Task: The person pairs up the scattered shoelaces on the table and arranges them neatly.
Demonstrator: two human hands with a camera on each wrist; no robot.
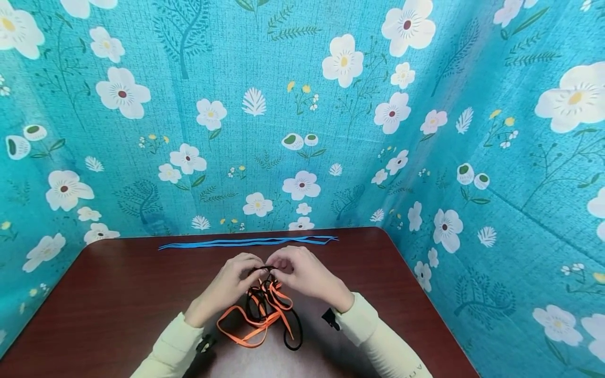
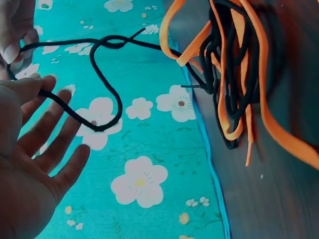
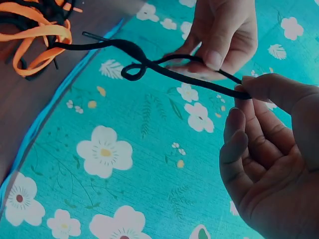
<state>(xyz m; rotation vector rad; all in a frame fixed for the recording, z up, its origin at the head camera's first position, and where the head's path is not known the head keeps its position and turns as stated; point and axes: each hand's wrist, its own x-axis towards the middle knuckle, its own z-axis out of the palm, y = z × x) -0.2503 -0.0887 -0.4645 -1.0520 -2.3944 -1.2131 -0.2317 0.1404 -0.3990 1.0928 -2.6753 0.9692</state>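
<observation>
In the head view, my left hand (image 1: pixel 236 274) and right hand (image 1: pixel 304 270) meet at the middle of the table over a tangle of laces. A black round lace (image 2: pixel 65 44) runs between them, pinched by thumb and finger of each hand. The right wrist view shows the right hand (image 3: pixel 271 144) gripping one bend of it, with the left hand (image 3: pixel 227 42) on another strand. Between hands and bundle, the black lace crosses itself in a loose twist with a small loop, its tip sticking out. A flat orange lace (image 1: pixel 250 345) hangs in loops, tangled with more black lace.
Two blue lace strands (image 1: pixel 236 243) lie along the far edge of the dark red-brown table (image 1: pixel 127 294). Behind and to the right hangs a turquoise flowered cloth (image 1: pixel 264 157). Black straps (image 1: pixel 331 318) sit at the wrists.
</observation>
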